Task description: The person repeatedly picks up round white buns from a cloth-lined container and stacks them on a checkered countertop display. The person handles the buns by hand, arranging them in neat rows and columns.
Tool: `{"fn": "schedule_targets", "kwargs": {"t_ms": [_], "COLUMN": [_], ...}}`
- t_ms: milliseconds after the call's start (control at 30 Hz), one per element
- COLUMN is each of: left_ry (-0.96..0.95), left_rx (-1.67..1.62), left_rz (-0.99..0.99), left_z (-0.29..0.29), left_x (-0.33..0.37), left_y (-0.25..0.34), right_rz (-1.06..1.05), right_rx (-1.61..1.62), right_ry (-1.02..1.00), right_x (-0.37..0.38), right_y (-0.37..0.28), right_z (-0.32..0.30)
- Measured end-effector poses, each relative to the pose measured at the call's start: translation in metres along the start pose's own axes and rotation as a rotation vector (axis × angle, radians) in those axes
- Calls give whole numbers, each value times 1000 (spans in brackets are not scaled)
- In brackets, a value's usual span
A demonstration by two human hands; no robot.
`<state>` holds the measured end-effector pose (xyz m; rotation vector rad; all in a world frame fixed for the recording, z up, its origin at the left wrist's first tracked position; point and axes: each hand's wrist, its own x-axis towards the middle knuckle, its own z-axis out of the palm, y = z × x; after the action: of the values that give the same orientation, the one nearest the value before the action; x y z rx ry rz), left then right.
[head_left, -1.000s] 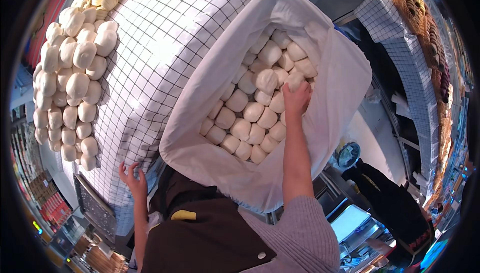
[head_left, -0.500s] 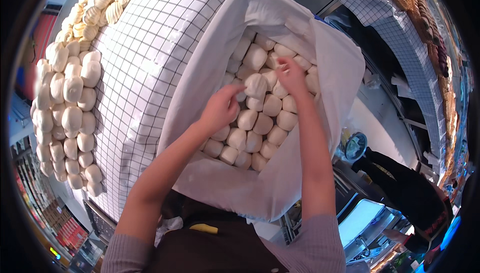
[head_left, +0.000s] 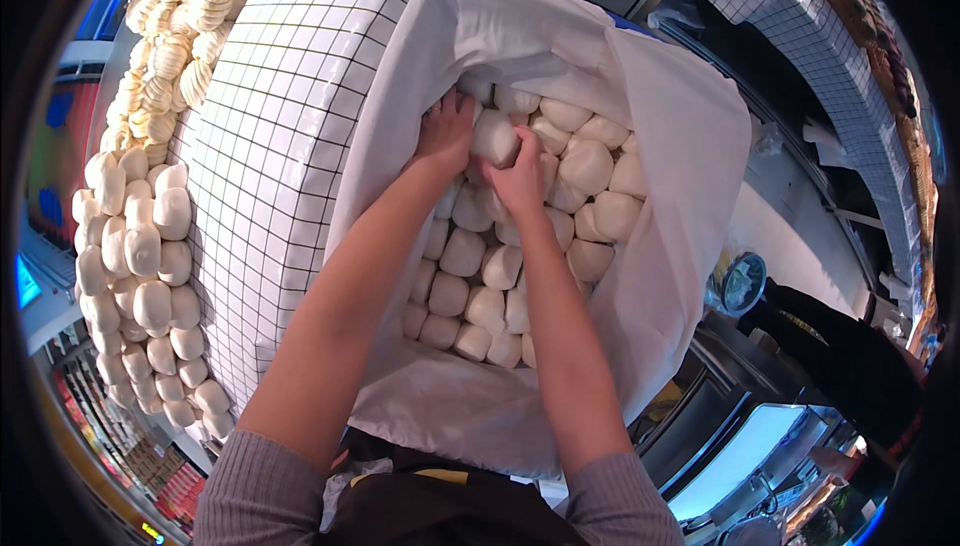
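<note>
A deep container lined with white cloth (head_left: 690,126) stands in front of me, filled with rows of smooth white steamed buns (head_left: 463,252). Toward the far left of the pile, my right hand (head_left: 518,176) has its thumb and fingers closed round one bun (head_left: 495,138). My left hand (head_left: 446,132) reaches in just left of that bun, close to the cloth wall. Its fingers stretch forward and down, their tips partly hidden, and I see no bun in its grasp.
On the left, a table with a white checked cloth (head_left: 285,126) bears stacked plain buns (head_left: 140,246) and ridged, twisted rolls (head_left: 160,71). A person in dark clothes (head_left: 845,366) is at the lower right, near a round blue-rimmed container (head_left: 743,284). More goods lie along the far right counter (head_left: 868,26).
Both hands have moved to the far left part of the pile. My right hand has crossed leftward and taken hold of a bun. The view has shifted slightly.
</note>
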<state>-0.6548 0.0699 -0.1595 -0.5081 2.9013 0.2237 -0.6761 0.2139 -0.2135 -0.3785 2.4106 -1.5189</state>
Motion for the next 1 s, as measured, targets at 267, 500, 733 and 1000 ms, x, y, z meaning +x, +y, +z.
{"fn": "schedule_targets", "kwargs": {"t_ms": [267, 500, 733, 1000], "left_ry": [52, 71, 288, 148], "left_rx": [139, 214, 260, 294], "left_rz": [115, 189, 300, 235], "left_z": [17, 6, 31, 20], "left_x": [-14, -26, -42, -81], "left_y": [-13, -11, -29, -14], "right_rz": [-14, -203, -383, -299], "right_rx": [67, -129, -154, -220], "right_ry": [82, 141, 231, 344], "right_x": [-26, -37, -68, -100], "right_y": [-14, -10, -14, -21], "right_z": [5, 9, 16, 5]}}
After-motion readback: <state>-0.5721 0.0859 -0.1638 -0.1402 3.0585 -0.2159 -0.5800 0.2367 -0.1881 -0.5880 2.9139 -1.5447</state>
